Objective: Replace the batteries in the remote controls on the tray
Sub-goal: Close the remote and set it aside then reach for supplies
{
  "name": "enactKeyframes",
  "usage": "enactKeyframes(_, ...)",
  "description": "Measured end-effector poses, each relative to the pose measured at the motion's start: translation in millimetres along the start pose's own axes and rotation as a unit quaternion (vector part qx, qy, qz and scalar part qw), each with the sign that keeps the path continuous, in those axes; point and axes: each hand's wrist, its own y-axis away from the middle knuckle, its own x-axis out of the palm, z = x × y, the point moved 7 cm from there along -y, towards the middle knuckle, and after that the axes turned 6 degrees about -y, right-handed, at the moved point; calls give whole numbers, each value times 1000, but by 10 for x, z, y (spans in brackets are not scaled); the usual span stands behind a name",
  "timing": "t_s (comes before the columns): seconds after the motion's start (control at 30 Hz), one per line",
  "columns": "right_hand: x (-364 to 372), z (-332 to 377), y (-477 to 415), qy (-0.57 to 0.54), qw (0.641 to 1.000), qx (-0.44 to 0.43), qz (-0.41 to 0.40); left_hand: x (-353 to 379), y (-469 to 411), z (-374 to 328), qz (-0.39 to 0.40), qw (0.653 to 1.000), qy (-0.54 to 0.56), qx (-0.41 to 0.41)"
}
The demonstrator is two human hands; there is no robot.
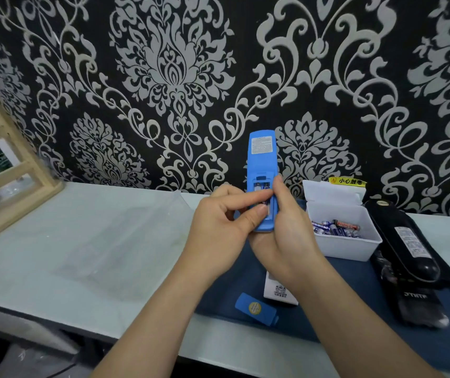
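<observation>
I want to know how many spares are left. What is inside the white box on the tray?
The white box holds a small pile of loose batteries, mostly blue and white, one red. Its front wall hides the bottom, so an exact count isn't possible.

A home room: damask wallpaper (174,77), wooden shelf (14,165), pale tabletop (82,241).

hands (256,227) gripping blue remote (262,154), compartment open

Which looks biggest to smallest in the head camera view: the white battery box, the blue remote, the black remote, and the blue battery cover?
1. black remote
2. white battery box, close to the black remote, so unsure
3. blue remote, partly hidden by hands
4. blue battery cover
</observation>
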Motion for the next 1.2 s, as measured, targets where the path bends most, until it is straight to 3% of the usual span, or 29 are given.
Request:
enactKeyframes(0.17, 32, -14, 14, 23, 1000, 7, 13, -53, -6, 11, -2, 998, 52, -26)
enactKeyframes(0.37, 56, 7, 27, 40, 999, -4, 14, -122, -23, -23, -21, 999, -8, -28)
enactKeyframes(0.6, 154, -4, 60, 35, 997, -14, 74, -181, -54, -102, -11, 999, -47, -6)
enactKeyframes(0.87, 234, -63, 111, 122, 981, -32, 147, -221, -55, -112, 14, 998, -57, 4)
enactKeyframes(1.07, 275, -155, 164, 139, 978, -40, 148, -246, -106, -30, -61, 998, -7, -4)
enactKeyframes(1.2, 190, -91, 118, 178, 975, -54, 121, -123, -111, 17, -23, 996, 64, -49)
